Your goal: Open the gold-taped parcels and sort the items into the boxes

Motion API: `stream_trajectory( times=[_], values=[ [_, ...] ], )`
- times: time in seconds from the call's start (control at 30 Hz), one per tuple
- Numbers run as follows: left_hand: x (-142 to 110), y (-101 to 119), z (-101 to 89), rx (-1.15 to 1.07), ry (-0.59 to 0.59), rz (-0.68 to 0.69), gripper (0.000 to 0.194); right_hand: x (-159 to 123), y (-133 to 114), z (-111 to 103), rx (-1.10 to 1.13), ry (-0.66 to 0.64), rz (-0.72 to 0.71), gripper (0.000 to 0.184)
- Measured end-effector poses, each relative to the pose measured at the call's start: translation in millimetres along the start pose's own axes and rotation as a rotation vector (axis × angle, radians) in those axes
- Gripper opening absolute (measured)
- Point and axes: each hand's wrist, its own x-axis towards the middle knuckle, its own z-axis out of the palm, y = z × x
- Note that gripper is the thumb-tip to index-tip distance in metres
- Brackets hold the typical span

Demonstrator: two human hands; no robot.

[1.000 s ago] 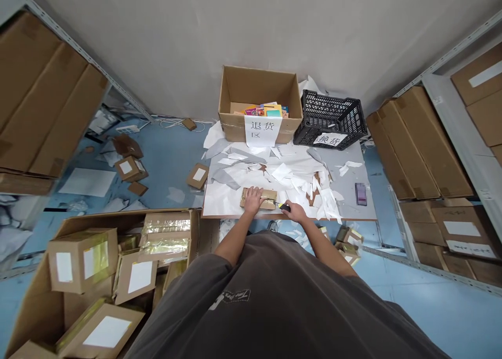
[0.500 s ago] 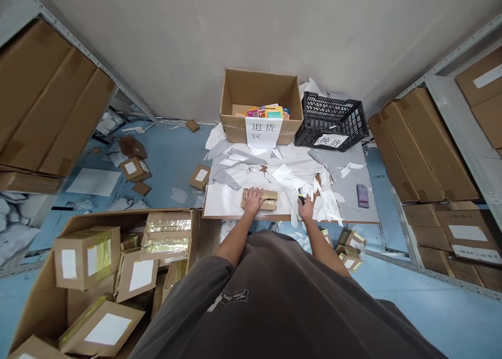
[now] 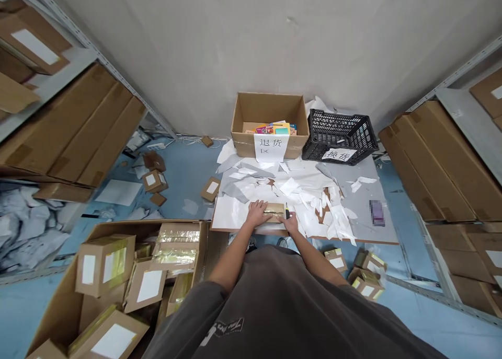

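A small taped cardboard box (image 3: 275, 208) lies on the white-papered table, near its front edge. Shiny clear-yellow tape runs along its top. My left hand (image 3: 257, 214) grips the box's left end, fingers over the top. In my closed right hand (image 3: 291, 223) is a utility knife (image 3: 287, 212), black with a yellow part, pointing away from me. That hand is at the right end of the box, its thumb side against it. Whether the blade is out is too small to tell.
Torn paper (image 3: 333, 212) litters the table. Behind stand an open carton (image 3: 240, 146) with colourful packs and a black crate (image 3: 339, 134). A phone-like blurred purple object (image 3: 377, 213) lies right. A large carton (image 3: 203, 244) of parcels is at my left; shelves flank both sides.
My right hand has moved left with the utility knife, from the torn paper to the box's right end. My left hand has shifted to the box's left end. The view has tilted slightly.
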Motion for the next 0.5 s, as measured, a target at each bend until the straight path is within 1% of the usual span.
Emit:
stream_trajectory(
  times=[0.07,0.13,0.2,0.27,0.33,0.4,0.47,0.5],
  values=[
    [-5.9,-3.9,-1.3,0.003,0.013,-0.037,0.056,12.4,-8.5,-0.7,-0.039,0.053,0.009,0.059],
    [-11.8,-4.9,0.4,-0.001,0.012,-0.117,0.054,25.8,-21.9,-3.0,-0.047,0.098,-0.017,0.058],
    [-16.0,-5.6,3.3,-0.028,-0.003,-0.206,0.063,36.5,-35.8,-4.8,-0.004,0.126,-0.047,0.053],
    [-17.8,-8.3,5.8,-0.082,-0.020,-0.283,0.075,41.5,-43.3,-6.9,0.122,0.093,-0.024,0.044],
    [-18.2,-13.0,7.6,-0.175,-0.060,-0.318,0.075,39.2,-40.0,-10.3,0.327,-0.033,0.068,0.032],
    [-18.4,-17.5,10.0,-0.312,-0.093,-0.307,0.065,30.2,-26.9,-14.4,0.538,-0.228,0.172,0.025],
    [-19.6,-19.0,14.5,-0.445,-0.082,-0.283,0.056,16.9,-10.6,-17.4,0.676,-0.421,0.232,0.021],
    [-20.7,-18.0,17.7,-0.501,-0.058,-0.284,0.053,10.0,-4.0,-18.1,0.716,-0.487,0.248,0.022]
  ],
)
